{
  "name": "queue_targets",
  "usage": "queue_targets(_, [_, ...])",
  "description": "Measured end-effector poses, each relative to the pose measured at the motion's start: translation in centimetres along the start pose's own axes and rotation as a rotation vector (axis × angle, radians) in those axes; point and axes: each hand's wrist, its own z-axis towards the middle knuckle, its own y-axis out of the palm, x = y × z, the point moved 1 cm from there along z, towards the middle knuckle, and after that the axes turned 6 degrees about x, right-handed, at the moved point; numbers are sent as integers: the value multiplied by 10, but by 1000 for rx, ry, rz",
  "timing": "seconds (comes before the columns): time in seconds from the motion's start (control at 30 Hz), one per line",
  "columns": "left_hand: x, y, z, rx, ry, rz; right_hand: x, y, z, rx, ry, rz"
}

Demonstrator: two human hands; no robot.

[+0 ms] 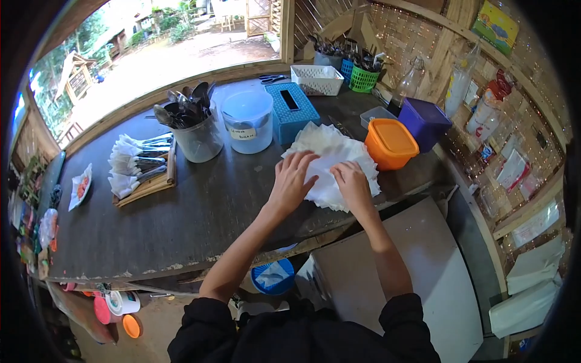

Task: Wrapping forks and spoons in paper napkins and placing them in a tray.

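A loose pile of white paper napkins lies on the dark wooden table. My left hand is over the pile's left side, fingers spread, with nothing seen in it. At the pile's middle is my right hand, its thumb and fingertips drawn together; whether they pinch a napkin cannot be told. Behind the pile stands a blue woven-pattern tissue box. An orange lidded tub is close on the right. To the left, napkin-wrapped cutlery rests in rows on a bamboo tray.
A clear plastic tub of spoons and ladles and a lidded clear bucket stand left of the tissue box. A white basket, a green cutlery basket and a purple container stand farther back. A napkin-lined dish is far left.
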Motion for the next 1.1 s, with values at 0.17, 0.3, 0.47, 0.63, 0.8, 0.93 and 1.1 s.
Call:
queue_targets(0.17, [-2, -16, 24, -43, 154, 13, -44, -38, 29, 80, -282, 24])
queue_targets(0.3, [-6, -60, 16, 139, 78, -115, -58, -45, 42, 95, -342, 144])
queue_targets(0.47, [-18, -117, -7, 188, -163, -145, -80, -18, 52, -141, -130, 467])
queue_targets(0.63, [-53, -160, -23, 205, -238, -24, -102, 29, 73, -183, -40, 546])
queue_targets(0.8, [-116, -176, -42, 256, -357, -34, -97, 91, 93, -136, 72, 558])
queue_targets(0.93, [-153, -186, -48, 218, -457, 3, -92, 125, 100, -149, 97, 445])
queue_targets(1.1, [-171, -192, -32, 317, -407, -36, -103, 132, 111, -40, 87, 427])
